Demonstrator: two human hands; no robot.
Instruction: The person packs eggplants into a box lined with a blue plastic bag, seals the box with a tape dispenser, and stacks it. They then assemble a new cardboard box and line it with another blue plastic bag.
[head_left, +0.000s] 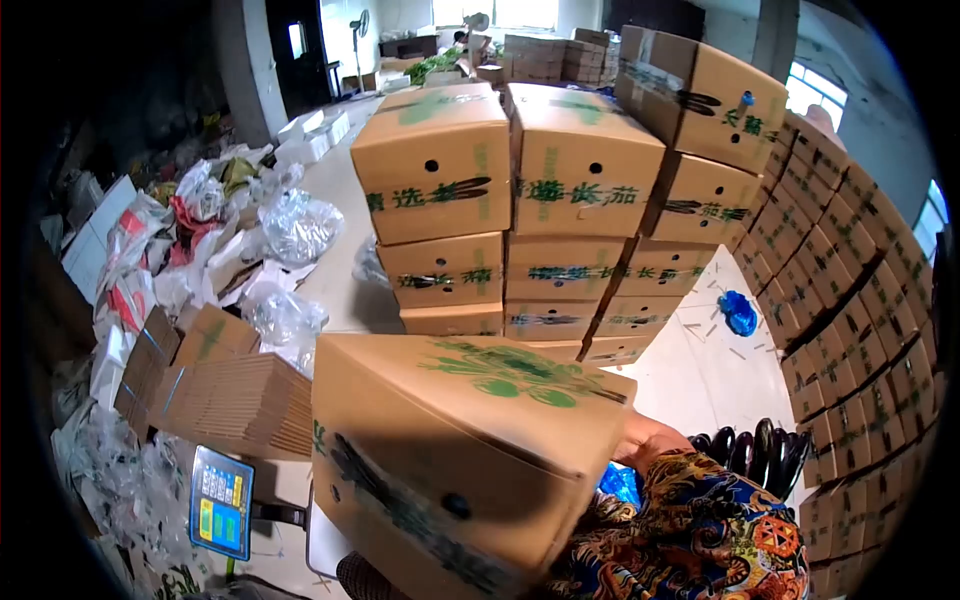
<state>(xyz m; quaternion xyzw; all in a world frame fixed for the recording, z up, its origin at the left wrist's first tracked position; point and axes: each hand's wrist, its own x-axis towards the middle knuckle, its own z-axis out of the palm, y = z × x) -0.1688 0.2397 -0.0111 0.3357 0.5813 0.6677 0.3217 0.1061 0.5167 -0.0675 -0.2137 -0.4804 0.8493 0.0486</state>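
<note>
In front, tilted carton [440,440], touching right hand [643,436]

Carton [420,405], matt brown cardboard; sleeve [710,530], patterned cloth; scale display [221,503], smooth plastic; clear bag [298,226], crinkled shiny plastic; flattened cartons [235,400], matt cardboard with ridged edges; eggplants [763,446], smooth, glossy skin.
</note>
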